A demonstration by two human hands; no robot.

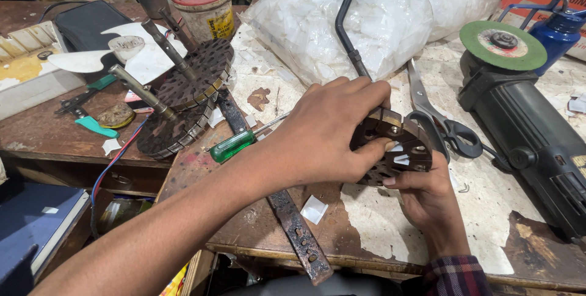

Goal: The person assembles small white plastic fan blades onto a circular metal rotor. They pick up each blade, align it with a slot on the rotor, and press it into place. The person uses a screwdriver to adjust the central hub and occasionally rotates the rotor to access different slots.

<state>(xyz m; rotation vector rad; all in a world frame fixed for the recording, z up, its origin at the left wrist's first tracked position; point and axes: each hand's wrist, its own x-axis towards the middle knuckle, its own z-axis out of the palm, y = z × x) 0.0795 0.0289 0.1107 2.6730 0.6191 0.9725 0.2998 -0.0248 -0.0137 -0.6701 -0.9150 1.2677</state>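
A round, dark, rusty slotted motor core [400,143] with white paper slips in some slots is held between both hands over the workbench. My left hand [329,131] reaches across from the left and covers the core's left side, thumb pressed on its face. From below, my right hand [430,201] cups its lower edge. A small white paper piece [314,209] lies on the bench just below my left wrist.
Two more slotted cores on shafts [183,94] sit at the left. A green-handled screwdriver [235,145], scissors [436,122], an angle grinder [525,119], a bag of white slips [348,18], a red-lidded tin [204,4] and a rusty metal strip [299,235] surround the hands.
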